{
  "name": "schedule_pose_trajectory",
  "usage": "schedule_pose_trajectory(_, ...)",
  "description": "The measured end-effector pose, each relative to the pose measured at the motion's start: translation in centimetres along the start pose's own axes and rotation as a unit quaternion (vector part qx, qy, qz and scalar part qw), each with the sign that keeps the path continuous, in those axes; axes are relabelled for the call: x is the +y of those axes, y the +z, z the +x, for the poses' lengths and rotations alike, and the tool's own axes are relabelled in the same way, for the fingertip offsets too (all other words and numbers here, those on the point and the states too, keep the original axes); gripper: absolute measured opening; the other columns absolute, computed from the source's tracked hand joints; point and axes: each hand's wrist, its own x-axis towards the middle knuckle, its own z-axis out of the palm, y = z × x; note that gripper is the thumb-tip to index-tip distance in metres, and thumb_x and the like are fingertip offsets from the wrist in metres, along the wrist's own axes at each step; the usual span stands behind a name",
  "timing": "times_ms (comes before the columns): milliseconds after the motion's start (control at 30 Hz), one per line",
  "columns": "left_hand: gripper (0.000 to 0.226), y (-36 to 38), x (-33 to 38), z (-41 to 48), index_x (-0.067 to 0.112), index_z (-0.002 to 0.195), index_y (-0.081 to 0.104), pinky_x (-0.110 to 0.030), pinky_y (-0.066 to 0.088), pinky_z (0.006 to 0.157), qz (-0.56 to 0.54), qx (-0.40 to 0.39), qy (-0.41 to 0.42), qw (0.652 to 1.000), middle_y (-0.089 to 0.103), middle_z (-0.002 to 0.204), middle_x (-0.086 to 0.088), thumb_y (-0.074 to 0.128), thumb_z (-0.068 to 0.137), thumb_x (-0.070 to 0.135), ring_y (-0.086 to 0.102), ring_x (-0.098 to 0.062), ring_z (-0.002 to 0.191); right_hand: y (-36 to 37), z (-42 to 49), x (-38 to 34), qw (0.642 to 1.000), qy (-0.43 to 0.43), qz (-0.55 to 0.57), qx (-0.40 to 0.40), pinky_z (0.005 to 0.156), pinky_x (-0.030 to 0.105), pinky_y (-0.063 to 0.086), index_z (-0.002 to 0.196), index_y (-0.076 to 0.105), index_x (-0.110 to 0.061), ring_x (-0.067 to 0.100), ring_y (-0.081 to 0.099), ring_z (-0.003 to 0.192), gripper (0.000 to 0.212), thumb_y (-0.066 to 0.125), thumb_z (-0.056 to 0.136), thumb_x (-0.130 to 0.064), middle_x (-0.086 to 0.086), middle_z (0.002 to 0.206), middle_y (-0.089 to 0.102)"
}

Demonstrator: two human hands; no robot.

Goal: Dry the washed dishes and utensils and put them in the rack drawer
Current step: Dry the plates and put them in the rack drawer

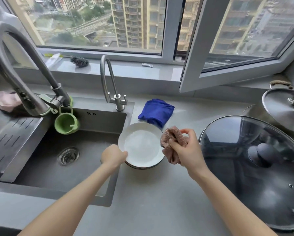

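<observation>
Counter (160, 193): plate (141, 147) (atop stack (142, 167)) pinched in left hand (113, 156), cloth (171, 138) bunched in right hand (187, 149)

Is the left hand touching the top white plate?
Touching. The head view shows the left hand gripping the near-left rim of the plate, with its thumb lying over the edge.

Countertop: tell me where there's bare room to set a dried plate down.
Widest bare patch: the countertop near you, between the sink and the glass lid, in front of the plate stack. A second patch lies behind, between the blue cloth and the metal lid. Crowded: the right side, under both lids.
</observation>
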Motion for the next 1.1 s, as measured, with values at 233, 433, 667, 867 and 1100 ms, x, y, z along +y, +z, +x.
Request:
schedule_pose_trajectory(233, 0.016, -3.5, 0.9, 1.1, 0.001, 0.072, 0.058, -0.035, 0.060, 0.058, -0.307, -0.087, -0.007, 0.948, 0.065, 0.076, -0.015, 0.044, 0.077, -0.004, 0.068, -0.031, 0.064, 0.9, -0.1, -1.4, 0.998, 0.005, 0.042, 0.047, 0.044, 0.032, 0.047, 0.104, 0.041, -0.012, 0.017, 0.066, 0.049, 0.023, 0.058, 0.092, -0.003, 0.014, 0.089, 0.062)
schedule_pose_trajectory(433, 0.016, -5.5, 1.0, 2.2, 0.000, 0.084, 0.055, -0.028, 0.057, 0.048, -0.420, -0.189, -0.044, 0.886, 0.059, 0.077, -0.012, 0.043, 0.081, -0.009, 0.061, -0.026, 0.065, 1.2, 0.0, -1.9, 0.995, -0.004, 0.033, 0.093, 0.041, 0.031, 0.048, 0.102, 0.043, -0.017, 0.014, 0.067, 0.053, 0.023, 0.060, 0.091, -0.005, 0.013, 0.100, 0.062)
schedule_pose_trajectory(667, 0.030, -7.5, 3.5, 1.9, 0.015, 0.058, 0.031, -0.023, 0.040, 0.047, -0.350, -0.122, 0.082, 0.925, 0.030, 0.056, -0.003, 0.054, 0.075, 0.003, 0.033, -0.020, 0.049, 2.1, -0.5, -2.7, 0.993, -0.025, 0.005, 0.111, 0.044, 0.032, 0.046, 0.098, 0.043, -0.020, 0.010, 0.067, 0.054, 0.023, 0.059, 0.091, -0.005, 0.004, 0.094, 0.060)
schedule_pose_trajectory(867, 0.013, -8.5, 5.6, 0.7, 0.014, 0.095, 0.046, -0.028, 0.036, 0.056, -0.210, -0.025, 0.195, 0.958, 0.051, 0.071, -0.001, 0.049, 0.086, 0.023, 0.048, -0.018, 0.063, 4.3, 0.7, -2.1, 0.989, -0.066, -0.032, 0.128, 0.047, 0.034, 0.050, 0.088, 0.046, -0.033, 0.029, 0.070, 0.072, 0.027, 0.062, 0.088, -0.011, -0.001, 0.091, 0.061)
schedule_pose_trajectory(1100, 0.026, -8.1, 4.4, 0.6, 0.020, 0.079, 0.066, -0.033, 0.044, 0.072, -0.350, -0.020, 0.211, 0.913, 0.065, 0.076, -0.007, 0.050, 0.092, 0.036, 0.058, -0.020, 0.076, 13.6, 3.7, 0.1, 0.988, -0.132, -0.073, 0.015, 0.106, 0.047, 0.039, 0.111, 0.063, -0.030, 0.015, 0.048, 0.127, 0.029, 0.054, 0.084, -0.033, -0.004, 0.131, 0.056)
